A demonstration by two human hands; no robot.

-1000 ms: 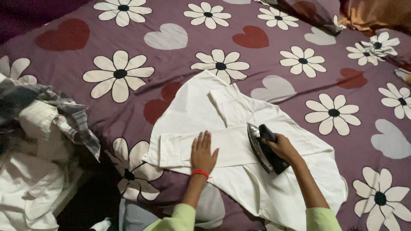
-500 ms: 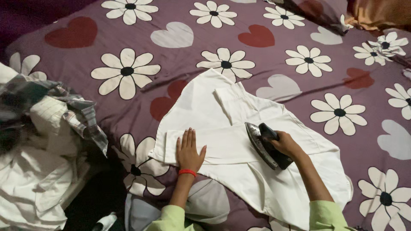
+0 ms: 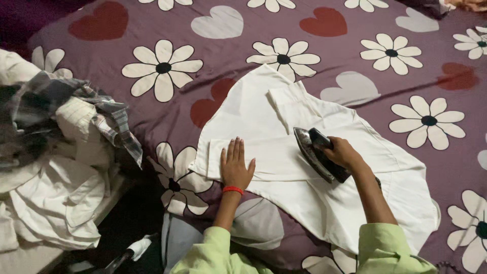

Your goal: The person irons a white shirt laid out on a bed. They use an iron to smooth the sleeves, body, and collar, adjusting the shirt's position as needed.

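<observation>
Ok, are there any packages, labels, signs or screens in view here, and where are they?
None in view: only a white garment on a purple flowered bedsheet, an iron in the right hand, the left hand flat on the garment, and a clothes pile at left.

Both arms wear light green sleeves, loose and softly creased, that end above the wrists and leave the forearms bare. A thin red band circles the wrist of the left hand (image 3: 236, 166). The right hand (image 3: 345, 153) wears nothing.
</observation>
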